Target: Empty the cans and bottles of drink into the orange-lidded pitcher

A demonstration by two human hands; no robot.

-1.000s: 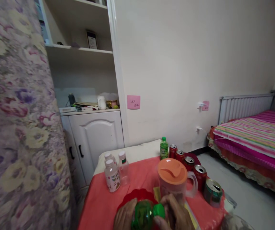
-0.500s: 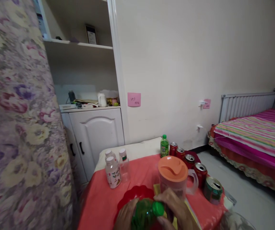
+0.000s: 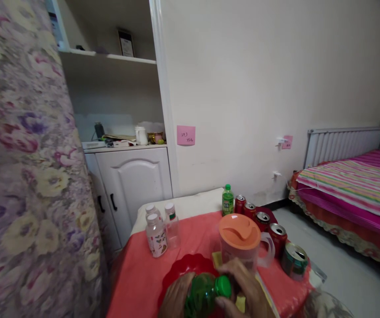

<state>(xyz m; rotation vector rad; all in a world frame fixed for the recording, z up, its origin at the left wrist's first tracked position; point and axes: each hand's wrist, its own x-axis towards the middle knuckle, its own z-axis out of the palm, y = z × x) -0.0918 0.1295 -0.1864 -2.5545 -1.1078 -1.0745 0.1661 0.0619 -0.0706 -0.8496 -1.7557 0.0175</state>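
At the bottom of the view my left hand (image 3: 174,298) wraps round the body of a green plastic bottle (image 3: 201,296) that lies tilted over a red plate (image 3: 185,269). My right hand (image 3: 246,289) has its fingers closed round the bottle's green cap (image 3: 223,286). Just behind my right hand stands a clear jug with an orange lid (image 3: 242,240). Both hands are cut off by the frame's lower edge.
On the red-clothed table (image 3: 143,278) stand clear white-capped bottles (image 3: 158,229), a small green bottle (image 3: 227,201) and a row of opened cans (image 3: 277,238). A flowered curtain (image 3: 27,176) hangs left, a white cabinet (image 3: 133,185) behind, a striped bed (image 3: 351,185) right.
The view has shifted slightly. My hands keep hold of the green bottle and its cap, which have drifted a little right and lower in the frame.
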